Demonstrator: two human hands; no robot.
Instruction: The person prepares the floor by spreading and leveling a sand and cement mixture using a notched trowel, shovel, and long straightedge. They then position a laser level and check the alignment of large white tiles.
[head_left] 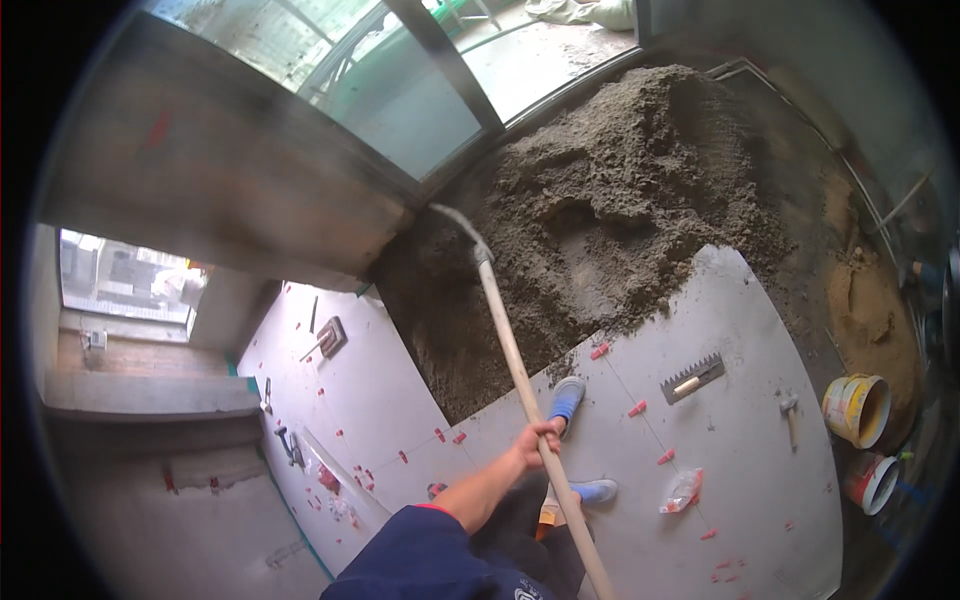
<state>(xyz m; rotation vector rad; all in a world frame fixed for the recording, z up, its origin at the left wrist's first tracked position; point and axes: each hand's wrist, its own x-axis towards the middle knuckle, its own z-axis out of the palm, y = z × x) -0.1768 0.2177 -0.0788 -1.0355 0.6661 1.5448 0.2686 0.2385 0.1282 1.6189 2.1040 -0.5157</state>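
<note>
Grips the tool (511,345) by its handle with the closed left hand (537,444); cannot tell the state of the right hand, out of view. Note the tool's head (482,250) at the left part of the mortar heap (640,180), contact unclear. On the tiles (750,450) to the right, note a notched trowel (692,379) and a hammer (791,420), near two buckets (848,412); to the left, a float (328,338).

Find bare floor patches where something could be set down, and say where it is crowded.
On the left tile, between the square trowel and dark mortar. On the right tile, between the plastic bag and hammer. It is crowded at the middle, with red clips, blue shoes and the pole in the left hand.
</note>
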